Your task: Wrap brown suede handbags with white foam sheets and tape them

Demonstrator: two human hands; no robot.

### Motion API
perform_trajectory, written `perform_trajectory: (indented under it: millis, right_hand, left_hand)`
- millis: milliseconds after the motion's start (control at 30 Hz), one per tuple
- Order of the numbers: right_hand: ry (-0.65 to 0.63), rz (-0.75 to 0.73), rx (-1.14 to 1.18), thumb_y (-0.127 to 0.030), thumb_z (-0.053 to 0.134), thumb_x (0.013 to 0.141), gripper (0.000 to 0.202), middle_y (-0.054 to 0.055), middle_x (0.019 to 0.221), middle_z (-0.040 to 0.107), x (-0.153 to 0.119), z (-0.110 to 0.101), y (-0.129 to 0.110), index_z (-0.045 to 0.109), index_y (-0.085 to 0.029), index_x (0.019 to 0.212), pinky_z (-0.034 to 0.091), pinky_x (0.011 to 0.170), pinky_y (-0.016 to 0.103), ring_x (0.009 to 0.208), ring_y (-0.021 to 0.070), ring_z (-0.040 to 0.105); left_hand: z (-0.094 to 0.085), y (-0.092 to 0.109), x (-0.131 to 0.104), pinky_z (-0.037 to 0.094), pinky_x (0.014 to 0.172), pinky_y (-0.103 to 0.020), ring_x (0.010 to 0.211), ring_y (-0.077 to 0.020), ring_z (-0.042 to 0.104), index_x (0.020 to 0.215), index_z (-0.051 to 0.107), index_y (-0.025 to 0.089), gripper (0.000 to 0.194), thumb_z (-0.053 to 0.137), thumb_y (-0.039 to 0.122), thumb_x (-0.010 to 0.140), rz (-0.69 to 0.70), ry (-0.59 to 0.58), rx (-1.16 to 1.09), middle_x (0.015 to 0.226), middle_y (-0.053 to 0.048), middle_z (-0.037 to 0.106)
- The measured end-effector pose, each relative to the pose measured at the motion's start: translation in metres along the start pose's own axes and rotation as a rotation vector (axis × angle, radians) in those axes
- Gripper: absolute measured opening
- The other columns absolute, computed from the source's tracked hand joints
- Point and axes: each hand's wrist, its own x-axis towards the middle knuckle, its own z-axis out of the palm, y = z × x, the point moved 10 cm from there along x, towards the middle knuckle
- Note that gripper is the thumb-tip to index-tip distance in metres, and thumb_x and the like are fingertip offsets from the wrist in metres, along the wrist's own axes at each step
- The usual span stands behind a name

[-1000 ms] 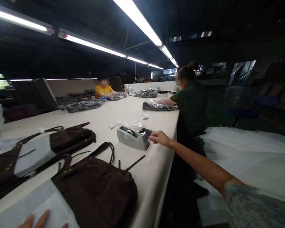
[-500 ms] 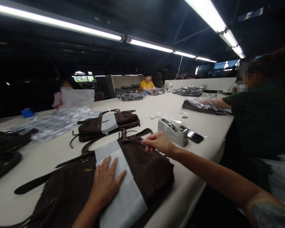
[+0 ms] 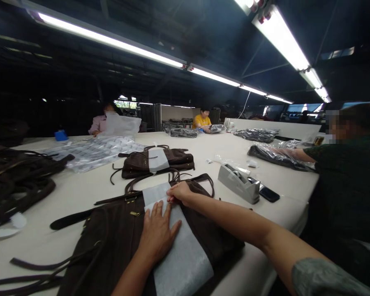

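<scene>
A dark brown bag (image 3: 117, 242) lies in front of me with a white paper band (image 3: 185, 255) across it. My left hand (image 3: 158, 228) rests on the band with its fingers spread, pressing it against the bag. At the band's upper part, just beyond the left fingertips, my right hand (image 3: 179, 192) is pinched on what looks like a small piece of clear tape, mostly hidden by the fingers. A grey tape dispenser (image 3: 239, 185) stands to the right of the bag, with a black phone (image 3: 268, 193) beside it.
Behind is another brown bag (image 3: 132, 165) with a white band. Plastic bags (image 3: 95, 152) and a brown pile (image 3: 12, 185) lie left. Plastic-wrapped goods (image 3: 280, 156) lie right, by a co-worker in dark clothing (image 3: 351, 185). Two more people sit across the table.
My right hand has moved left from the bag's brown side onto the paper band, close to my left hand. The left hand stays on the band. The view has shifted somewhat.
</scene>
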Motion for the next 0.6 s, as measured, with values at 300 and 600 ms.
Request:
perform_trajectory:
  millis: [300,600]
  right_hand:
    - [-0.128,0.102,-0.161,-0.025,0.079,0.071,0.031,-0.001,0.044,0.055,0.012,0.005,0.016,0.053,-0.013,0.059,0.05,0.039,0.02,0.035,0.008,0.048]
    - [-0.314,0.13,-0.344,-0.019,0.079,0.069,0.035,-0.004,0.039,0.051,-0.026,-0.007,0.041,0.049,-0.015,0.052,0.047,0.04,0.02,0.033,0.0082,0.045]
  left_hand:
    - [0.002,0.001,-0.001,0.017,0.114,-0.054,0.141,-0.0328,0.023,0.143,0.033,0.013,0.067,0.035,0.053,0.09,0.011,0.01,0.01,0.15,-0.02,0.03]
    - [0.006,-0.002,0.003,0.017,0.116,-0.051,0.141,-0.0304,0.024,0.139,0.035,0.001,0.073,0.033,0.053,0.088,-0.013,-0.014,0.047,0.15,-0.021,0.029]
